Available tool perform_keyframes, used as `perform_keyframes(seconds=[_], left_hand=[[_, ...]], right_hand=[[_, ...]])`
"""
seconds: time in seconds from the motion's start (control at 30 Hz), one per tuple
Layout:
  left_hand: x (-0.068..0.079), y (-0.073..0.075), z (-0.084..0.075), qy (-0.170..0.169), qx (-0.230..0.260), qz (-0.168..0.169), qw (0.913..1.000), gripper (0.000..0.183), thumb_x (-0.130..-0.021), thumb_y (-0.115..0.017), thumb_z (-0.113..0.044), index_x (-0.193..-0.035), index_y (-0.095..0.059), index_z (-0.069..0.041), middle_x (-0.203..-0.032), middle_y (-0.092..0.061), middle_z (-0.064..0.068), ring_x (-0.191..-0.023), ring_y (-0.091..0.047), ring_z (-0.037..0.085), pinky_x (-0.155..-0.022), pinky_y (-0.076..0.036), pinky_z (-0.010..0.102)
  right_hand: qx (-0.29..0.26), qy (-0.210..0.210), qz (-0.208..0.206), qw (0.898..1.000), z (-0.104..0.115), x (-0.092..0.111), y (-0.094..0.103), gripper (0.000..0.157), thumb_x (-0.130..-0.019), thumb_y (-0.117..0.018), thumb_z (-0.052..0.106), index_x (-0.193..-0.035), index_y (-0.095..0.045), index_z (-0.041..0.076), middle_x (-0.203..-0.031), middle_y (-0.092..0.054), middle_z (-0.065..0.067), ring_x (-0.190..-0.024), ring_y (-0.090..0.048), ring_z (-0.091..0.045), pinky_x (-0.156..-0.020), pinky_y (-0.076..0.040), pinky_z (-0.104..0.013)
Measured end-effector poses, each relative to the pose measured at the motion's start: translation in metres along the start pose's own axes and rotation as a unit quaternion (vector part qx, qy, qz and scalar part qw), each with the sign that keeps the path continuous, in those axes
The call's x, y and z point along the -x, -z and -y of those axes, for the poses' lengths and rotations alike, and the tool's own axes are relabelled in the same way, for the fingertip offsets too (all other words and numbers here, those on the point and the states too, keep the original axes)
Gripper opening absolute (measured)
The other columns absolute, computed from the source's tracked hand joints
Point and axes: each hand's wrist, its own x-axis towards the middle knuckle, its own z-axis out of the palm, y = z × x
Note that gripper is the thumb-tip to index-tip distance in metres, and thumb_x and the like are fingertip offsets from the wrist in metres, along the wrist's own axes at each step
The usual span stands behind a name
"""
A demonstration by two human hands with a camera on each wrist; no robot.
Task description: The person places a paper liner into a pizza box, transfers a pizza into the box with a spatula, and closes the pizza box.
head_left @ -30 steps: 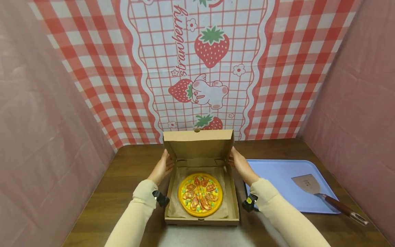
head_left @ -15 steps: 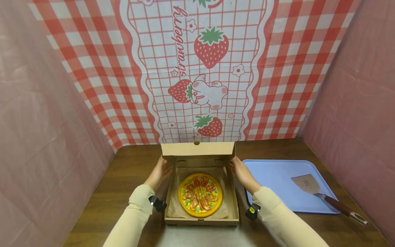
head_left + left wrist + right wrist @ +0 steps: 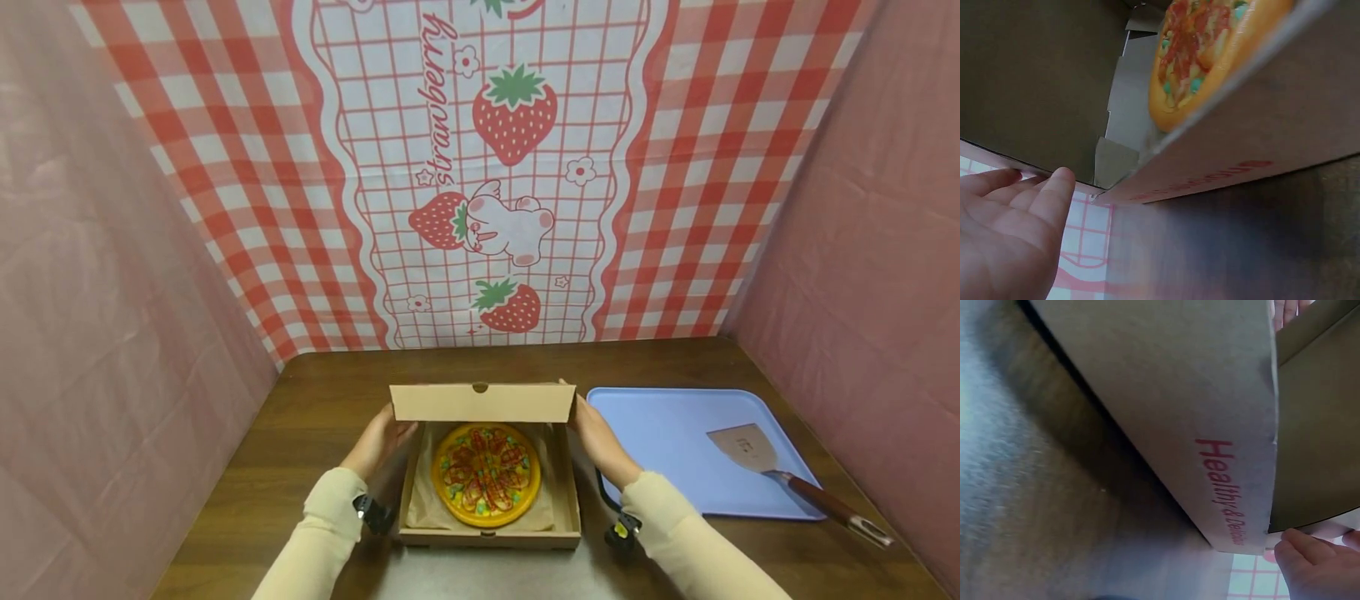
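A cardboard pizza box [image 3: 489,540] stands on the table with its lid [image 3: 483,403] tilted partly down over the back. Inside, a round toy pizza [image 3: 486,479] with a yellow rim lies on brown paper [image 3: 553,504]. My left hand [image 3: 375,442] touches the lid's left side; in the left wrist view its fingers [image 3: 1050,200] extend along and behind the lid edge. My right hand [image 3: 600,437] touches the lid's right side, its fingertips [image 3: 1291,540] at the edge in the right wrist view. The lid hides the pizza box's rear.
A blue tray [image 3: 660,433] lies to the right of the box, with a wooden-handled spatula [image 3: 750,450] on it; the handle reaches past the tray's edge. A checked strawberry cloth [image 3: 517,217] hangs behind the wooden table [image 3: 300,442]. Pink cloth [image 3: 870,250] flanks both sides.
The lid has swung down and forward from nearly upright, shading the pizza. Both hands have moved slightly down and outward with it. Tray and spatula stay put.
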Motion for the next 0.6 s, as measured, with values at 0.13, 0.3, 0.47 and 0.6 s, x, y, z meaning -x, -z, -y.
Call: perform_keyframes(seconds=[0.13, 0.3, 0.47, 0.6], left_hand=[[0.007, -0.001, 0.003, -0.002, 0.001, -0.003, 1.0000, 0.055, -0.106, -0.022, -0.022, -0.146, -0.024, 0.015, -0.110, -0.058, -0.022, -0.105, -0.055, -0.009, -0.103, -0.042, 0.020], [0.017, -0.003, 0.003, 0.013, -0.026, -0.014, 0.9995, 0.055, -0.106, -0.022, -0.023, -0.147, -0.025, 0.013, -0.131, -0.058, 0.000, -0.105, -0.053, -0.010, -0.099, -0.042, 0.020], [0.027, -0.006, 0.003, 0.028, -0.054, -0.025, 0.9979, 0.053, -0.105, -0.022, -0.021, -0.149, -0.026, 0.010, -0.150, -0.036, 0.030, -0.121, -0.051, 0.004, -0.108, -0.038, 0.035], [0.034, -0.008, 0.003, 0.026, -0.042, -0.029, 0.9984, 0.053, -0.106, -0.022, -0.022, -0.149, -0.025, 0.010, -0.153, -0.031, 0.030, -0.137, -0.039, 0.023, -0.113, -0.033, 0.036]], right_hand=[[0.001, 0.004, 0.002, 1.000, -0.003, 0.006, 0.000, 0.058, -0.108, -0.021, 0.039, -0.155, -0.021, 0.003, -0.160, -0.025, -0.018, -0.144, -0.031, -0.035, -0.118, -0.029, -0.051], [-0.014, -0.010, 0.006, 1.000, -0.005, 0.014, 0.001, 0.059, -0.107, -0.026, 0.043, -0.156, -0.021, 0.011, -0.162, -0.022, -0.012, -0.148, -0.023, -0.030, -0.120, -0.025, -0.049], [-0.031, -0.019, 0.004, 0.999, -0.004, 0.024, 0.002, 0.059, -0.105, -0.031, 0.046, -0.156, -0.023, 0.017, -0.163, -0.020, -0.010, -0.150, -0.017, -0.031, -0.122, -0.018, -0.052], [-0.043, -0.005, 0.020, 0.999, -0.001, 0.031, 0.002, 0.058, -0.106, -0.029, 0.044, -0.156, -0.023, 0.016, -0.163, -0.021, -0.012, -0.147, -0.024, -0.032, -0.119, -0.024, -0.053]])
